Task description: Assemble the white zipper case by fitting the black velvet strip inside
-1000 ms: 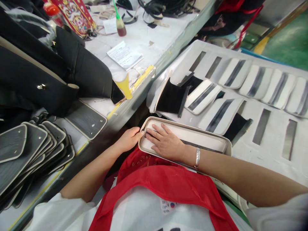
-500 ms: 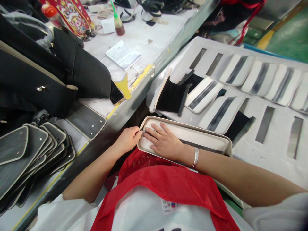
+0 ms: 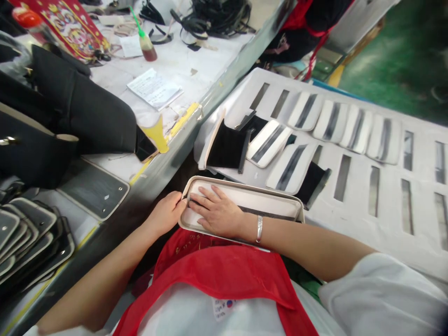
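Across my lap lies a long bag piece [image 3: 266,198] with rounded corners, a pale raised rim and a white inner panel with a dark strip along it. My left hand [image 3: 167,211] is closed on the rim at its left end, thumb and fingers pinched together. Flat on the white panel, near that same end, rests my right hand [image 3: 219,212], its fingers spread. A silver bracelet circles the right wrist. The lower edge of the piece is partly hidden behind my right forearm.
A white board [image 3: 364,233] with slots holds several white panels with dark strips [image 3: 327,122] and black-lined pieces [image 3: 227,145]. On the left bench are stacked dark panels [image 3: 30,228], a black bag [image 3: 84,107], a notebook [image 3: 154,88] and a green-tipped bottle [image 3: 147,46].
The camera view has shifted, so everything sits further left in the picture. Both hands keep the same hold and placement on the bag piece.
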{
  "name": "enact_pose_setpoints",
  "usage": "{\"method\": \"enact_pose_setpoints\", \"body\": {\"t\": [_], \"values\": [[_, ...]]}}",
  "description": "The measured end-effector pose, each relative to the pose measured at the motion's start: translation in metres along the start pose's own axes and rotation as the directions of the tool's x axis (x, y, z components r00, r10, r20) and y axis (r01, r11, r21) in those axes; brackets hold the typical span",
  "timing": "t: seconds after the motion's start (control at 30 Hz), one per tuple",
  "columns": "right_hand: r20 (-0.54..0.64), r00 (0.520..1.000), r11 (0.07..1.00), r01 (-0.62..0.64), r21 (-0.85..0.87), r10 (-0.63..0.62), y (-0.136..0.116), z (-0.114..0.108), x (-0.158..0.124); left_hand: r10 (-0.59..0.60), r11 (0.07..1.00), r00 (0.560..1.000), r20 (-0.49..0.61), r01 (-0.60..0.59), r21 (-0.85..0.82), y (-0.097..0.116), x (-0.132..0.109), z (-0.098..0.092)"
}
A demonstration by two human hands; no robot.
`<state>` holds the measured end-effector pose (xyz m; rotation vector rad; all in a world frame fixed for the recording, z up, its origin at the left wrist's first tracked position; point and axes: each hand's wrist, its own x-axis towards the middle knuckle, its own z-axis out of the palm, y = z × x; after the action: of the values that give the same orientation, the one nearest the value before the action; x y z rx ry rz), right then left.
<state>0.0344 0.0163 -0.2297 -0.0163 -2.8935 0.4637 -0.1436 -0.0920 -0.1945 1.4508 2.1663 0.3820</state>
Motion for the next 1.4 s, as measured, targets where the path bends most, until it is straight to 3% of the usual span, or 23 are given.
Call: {"method": "enact_pose_setpoints", "body": {"t": [0.2, 0.33, 0.47, 0.6, 0.73, 0.83, 0.9, 0.97, 1.03, 1.1, 1.2, 1.4], "values": [[0.002, 1.000, 1.000, -0.003, 0.009, 0.003, 0.002, -0.001, -0.001, 0.072, 0.995, 0.997, 0.021, -0.071, -0.070, 0.001, -0.002, -0.004], [0.008, 1.000, 0.999, -0.016, 0.048, 0.015, 0.001, -0.003, 0.001, -0.019, 0.999, 1.000, -0.007, 0.019, -0.032, 0.004, -0.002, -0.005], [-0.007, 0.999, 0.991, -0.039, 0.130, 0.040, 0.001, -0.003, 0.003, -0.112, 0.984, 0.994, 0.019, 0.114, -0.140, -0.002, 0.000, 0.001], [-0.018, 0.998, 0.971, -0.049, 0.235, 0.055, 0.006, -0.004, 0.005, -0.126, 0.974, 0.992, 0.012, 0.126, -0.188, -0.004, 0.000, 0.003], [-0.152, 0.975, 0.877, -0.074, 0.474, 0.165, 0.015, -0.013, 0.001, -0.130, 0.972, 0.991, 0.023, 0.132, -0.195, -0.003, -0.001, 0.001], [-0.287, 0.905, 0.797, -0.087, 0.598, 0.313, 0.016, -0.027, -0.005, -0.134, 0.965, 0.990, 0.039, 0.139, -0.224, -0.004, -0.001, 0.001], [-0.364, 0.891, 0.830, -0.023, 0.558, 0.269, 0.013, -0.035, -0.007, -0.129, 0.965, 0.991, 0.038, 0.134, -0.228, -0.006, 0.001, 0.002], [-0.362, 0.928, 0.912, 0.069, 0.404, 0.090, 0.010, -0.040, -0.006, -0.117, 0.968, 0.992, 0.037, 0.123, -0.220, -0.007, 0.003, 0.001], [-0.236, 0.968, 0.972, 0.134, 0.194, -0.086, 0.007, -0.038, -0.002, -0.102, 0.975, 0.994, 0.038, 0.107, -0.195, -0.007, 0.004, 0.000], [-0.077, 0.983, 0.986, 0.169, 0.018, -0.167, 0.006, -0.033, 0.003, -0.081, 0.984, 0.996, 0.036, 0.086, -0.159, -0.007, 0.004, -0.001], [0.038, 0.986, 0.979, 0.166, -0.117, -0.163, 0.006, -0.023, 0.008, -0.047, 0.992, 0.999, 0.013, 0.048, -0.114, -0.007, 0.002, -0.002], [0.037, 0.989, 0.975, 0.148, -0.164, -0.144, 0.004, -0.017, 0.008, -0.001, 0.989, 1.000, 0.023, 0.005, -0.148, -0.010, -0.005, -0.006]]}}
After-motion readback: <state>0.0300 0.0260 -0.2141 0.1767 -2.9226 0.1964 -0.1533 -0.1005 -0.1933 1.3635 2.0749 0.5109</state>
